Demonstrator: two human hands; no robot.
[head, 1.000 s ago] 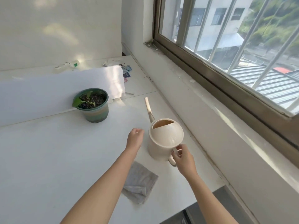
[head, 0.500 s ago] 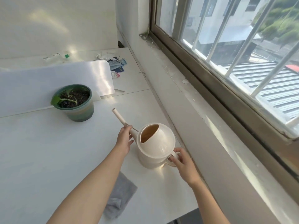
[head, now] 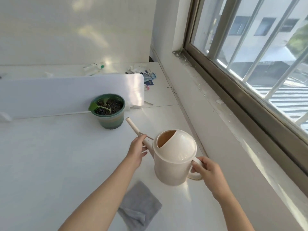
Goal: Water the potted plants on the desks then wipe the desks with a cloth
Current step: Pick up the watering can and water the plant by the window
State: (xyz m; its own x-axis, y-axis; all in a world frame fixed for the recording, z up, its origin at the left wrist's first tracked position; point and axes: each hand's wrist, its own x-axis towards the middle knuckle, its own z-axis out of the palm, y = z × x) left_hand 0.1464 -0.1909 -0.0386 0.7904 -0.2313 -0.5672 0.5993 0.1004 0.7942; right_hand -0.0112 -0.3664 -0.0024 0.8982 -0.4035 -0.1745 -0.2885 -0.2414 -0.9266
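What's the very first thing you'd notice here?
The big cream watering can, front and centre: the right hand holds its handle and the left hand steadies its spout. That spout aims at a green potted plant farther back on the white desk.

Cloth (head: 140, 205) partly under left forearm. Clutter (head: 146, 77) behind divider (head: 66, 94) too small to identify. Watering can (head: 173, 157) contents unseen.

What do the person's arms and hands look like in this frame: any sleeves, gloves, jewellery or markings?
Both forearms are bare as far as the frame shows, with no sleeve visible. The left hand and right hand wear no gloves, and no rings, watch, bracelets or markings can be seen.
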